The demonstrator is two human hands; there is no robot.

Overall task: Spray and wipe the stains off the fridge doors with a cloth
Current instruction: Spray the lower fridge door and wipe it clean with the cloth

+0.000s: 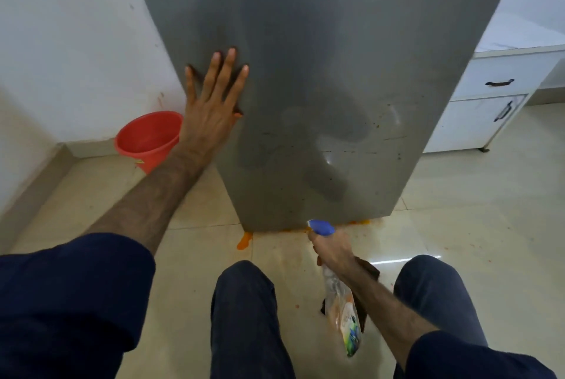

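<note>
Pale floor tiles (pixel 189 256) lie under the knees, where the right hand (pixel 333 251) clenches a spray bottle (pixel 342 311) and dark cloth (pixel 371 271) low by the fridge door (pixel 321 73). Aim the nozzle squarely at the specks on the lower door, I'd judge, then wipe firmly; the left hand (pixel 211 106) braces flat and released higher up.

Fridge door (pixel 321 57): matt grey, with darker cloudy smears and small dark specks across the lower half; one bright glare spot low on the panel. Orange residue (pixel 244 241) along the door's bottom edge and on the floor beneath it. Floor tiles (pixel 458 225): pale cream, glossy, thin darker grout lines, scattered orange flecks. Bucket (pixel 146 140): coral red. Spray bottle (pixel 342 311): clear body, blue trigger head, label in orange, white, green and blue. Cloth (pixel 368 271): dark brown. Sleeves and trousers (pixel 247 317): dark navy. Walls: white, faint orange marks. Cabinet (pixel 489 97): white, dark handles.
</note>
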